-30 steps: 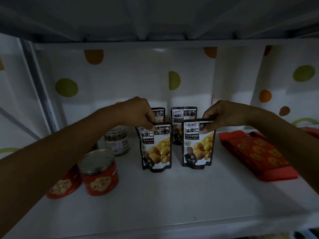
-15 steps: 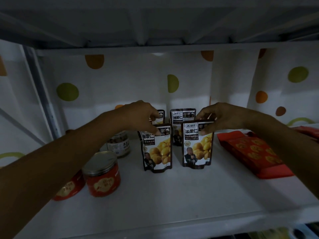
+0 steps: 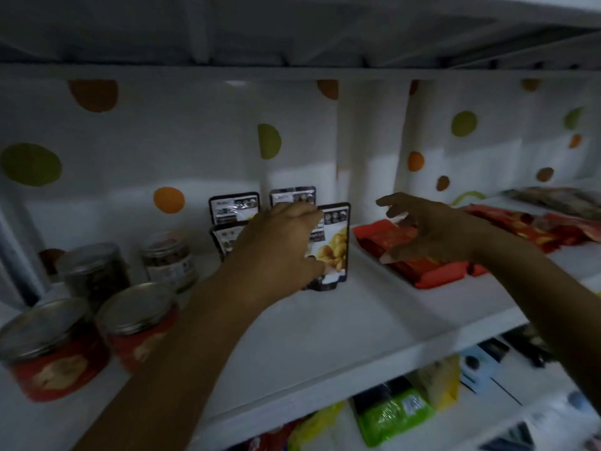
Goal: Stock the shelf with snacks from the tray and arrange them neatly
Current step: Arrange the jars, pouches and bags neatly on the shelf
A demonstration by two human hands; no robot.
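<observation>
Several dark chestnut pouches stand on the white shelf (image 3: 325,330). Two are at the back (image 3: 234,206) (image 3: 292,195), and a front left pouch (image 3: 226,237) is mostly hidden by my left hand (image 3: 279,245). That hand reaches across to the front right pouch (image 3: 336,245), with fingers over its top left corner and the thumb against its face. My right hand (image 3: 432,232) hovers to the right of that pouch, fingers spread, holding nothing, just above the flat red snack packs (image 3: 422,271).
Red-labelled jars with metal lids (image 3: 136,320) (image 3: 48,346) stand at the front left, with darker jars (image 3: 94,271) (image 3: 169,258) behind them. More red packets lie at the far right (image 3: 520,229). The shelf below holds a green bag (image 3: 390,415) and other packs.
My right hand has let go of the front right pouch and opened, drifting right over the red packs. My left hand has shifted right onto that pouch. The view has swung right and down.
</observation>
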